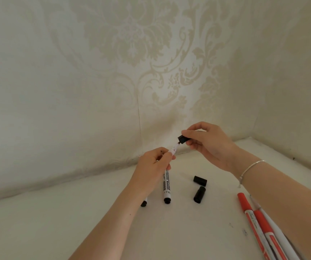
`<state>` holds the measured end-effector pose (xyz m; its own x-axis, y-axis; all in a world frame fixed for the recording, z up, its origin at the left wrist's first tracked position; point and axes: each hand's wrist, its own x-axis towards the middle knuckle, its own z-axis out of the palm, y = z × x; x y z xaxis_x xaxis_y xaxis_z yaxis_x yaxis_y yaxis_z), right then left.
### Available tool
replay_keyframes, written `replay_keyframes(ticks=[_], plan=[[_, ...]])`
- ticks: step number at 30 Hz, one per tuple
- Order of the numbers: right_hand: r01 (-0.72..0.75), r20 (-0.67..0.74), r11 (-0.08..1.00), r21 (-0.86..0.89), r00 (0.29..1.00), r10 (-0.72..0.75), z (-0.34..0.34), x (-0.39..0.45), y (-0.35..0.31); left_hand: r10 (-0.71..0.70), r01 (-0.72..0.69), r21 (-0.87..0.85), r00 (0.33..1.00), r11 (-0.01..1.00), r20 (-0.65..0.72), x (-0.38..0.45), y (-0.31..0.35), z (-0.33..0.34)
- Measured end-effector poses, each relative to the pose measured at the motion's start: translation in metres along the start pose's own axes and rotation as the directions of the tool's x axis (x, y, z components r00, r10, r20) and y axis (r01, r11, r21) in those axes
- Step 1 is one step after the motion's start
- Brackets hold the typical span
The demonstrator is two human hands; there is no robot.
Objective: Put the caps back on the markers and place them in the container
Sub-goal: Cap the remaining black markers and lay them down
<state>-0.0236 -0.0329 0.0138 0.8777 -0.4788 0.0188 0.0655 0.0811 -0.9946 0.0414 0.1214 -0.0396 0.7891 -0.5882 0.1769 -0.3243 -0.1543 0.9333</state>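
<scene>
Fingers of the left hand (151, 167) are curled round a white whiteboard marker with black printing and a black end plug (166, 184), held tilted so its bare tip points up and to the right. Just beyond that tip, thumb and fingertips of the right hand (209, 145) pinch a black plastic cap (182, 139), its open mouth facing the tip and nearly touching it. Below the left fingers, partly hidden under the wrist, the black end of a second marker (143, 203) lies on the white tabletop (188, 231). Below the right fingers lie two loose black caps (200, 180), close together. Farther right, under the right forearm, rests a bunch of red-and-white markers (259, 224). A thin silver bracelet (250, 168) circles the right wrist.
</scene>
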Motion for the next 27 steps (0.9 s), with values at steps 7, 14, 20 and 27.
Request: replay_keyframes(ticks=[7, 14, 20, 27], plan=[[-0.095, -0.066, 0.995, -0.039, 0.994, 0.092, -0.003, -0.003, -0.003, 0.009, -0.014, -0.073, 0.997, 0.997, -0.073, -0.001, -0.003, -0.002], [-0.192, 0.063, 0.981, 0.016, 0.98, 0.191, 0.003, -0.003, -0.005, -0.004, -0.025, -0.253, 0.993, 0.967, -0.116, -0.001, -0.001, -0.003], [-0.155, 0.11, 0.988, -0.004, 0.982, 0.154, 0.008, 0.0, -0.008, -0.001, -0.023, -0.216, 0.994, 0.976, -0.112, 0.003, -0.001, -0.003], [-0.106, 0.109, 0.991, 0.086, 0.989, 0.097, 0.01, 0.003, -0.01, 0.045, -0.059, -0.121, 0.993, 0.991, -0.11, 0.003, -0.002, -0.001]])
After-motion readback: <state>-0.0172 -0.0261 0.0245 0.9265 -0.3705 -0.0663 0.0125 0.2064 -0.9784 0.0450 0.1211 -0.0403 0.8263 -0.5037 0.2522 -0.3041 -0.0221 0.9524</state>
